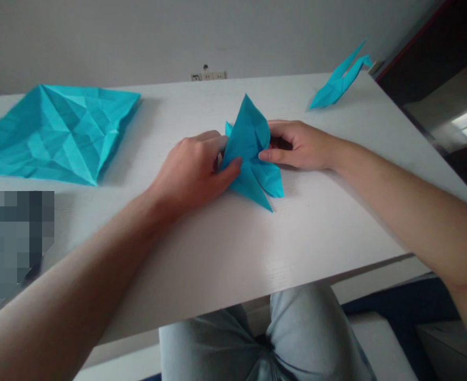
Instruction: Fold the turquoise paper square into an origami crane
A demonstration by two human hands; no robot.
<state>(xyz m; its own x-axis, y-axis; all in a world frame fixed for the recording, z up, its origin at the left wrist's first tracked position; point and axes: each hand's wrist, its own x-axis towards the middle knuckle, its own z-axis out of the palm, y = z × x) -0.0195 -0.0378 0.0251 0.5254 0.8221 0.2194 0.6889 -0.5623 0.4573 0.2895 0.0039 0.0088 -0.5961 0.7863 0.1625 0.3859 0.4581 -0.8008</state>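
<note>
A partly folded piece of blue origami paper (249, 137) stands at the middle of the white table, with one point up and two points toward me. My left hand (197, 164) grips its left side, thumb on the near face and the other fingers behind. At its right edge my right hand (296, 145) pinches the paper between thumb and fingers; those fingertips are partly hidden behind it. On the far right of the table stands a finished-looking blue paper crane (342, 79), apart from both hands.
A creased, unfolded blue sheet (70, 132) lies at the left of the white table (225, 254). Wall sockets (208, 76) sit just beyond the far edge. My legs (265, 338) are under the near edge. A blurred-out patch (11, 243) covers the left side.
</note>
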